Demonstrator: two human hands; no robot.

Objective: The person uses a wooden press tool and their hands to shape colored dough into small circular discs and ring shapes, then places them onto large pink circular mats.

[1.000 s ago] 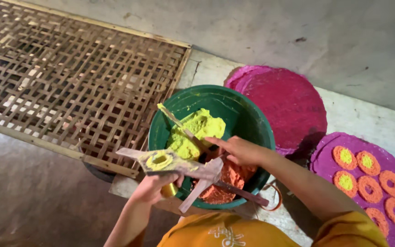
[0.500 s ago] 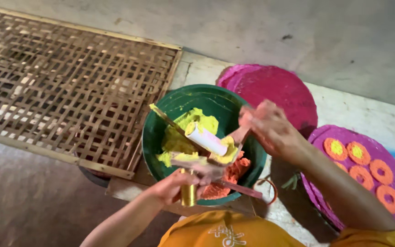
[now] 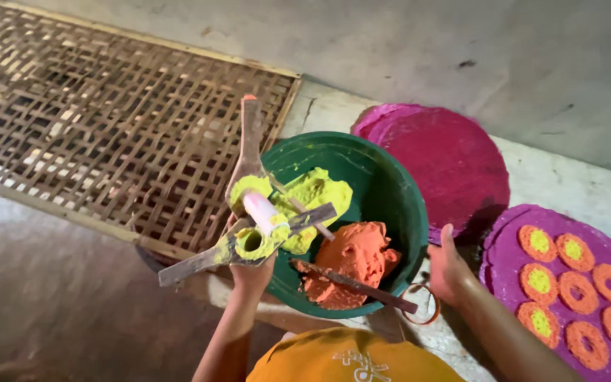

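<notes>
My left hand (image 3: 251,272) grips a wooden hand press (image 3: 249,205), two crossed wooden paddles with a white plunger, smeared with yellow dough. It is held over the left rim of a green bowl (image 3: 390,191). Inside the bowl lie a lump of yellow dough (image 3: 316,192) and a lump of orange dough (image 3: 348,262), with a wooden stick (image 3: 362,286) across the orange one. My right hand (image 3: 449,269) rests on the ground beside the bowl's right side, fingers together, holding nothing. An orange ring (image 3: 422,308) lies next to it.
A woven bamboo mat (image 3: 93,120) lies to the left on the floor. A plain magenta disc (image 3: 447,155) sits behind the bowl. At the right is a magenta disc (image 3: 503,262) carrying several orange rings with yellow centres. A grey wall runs behind.
My right hand left the press and dropped beside the bowl. My left hand swung the press upright and leftward, one paddle now pointing up.
</notes>
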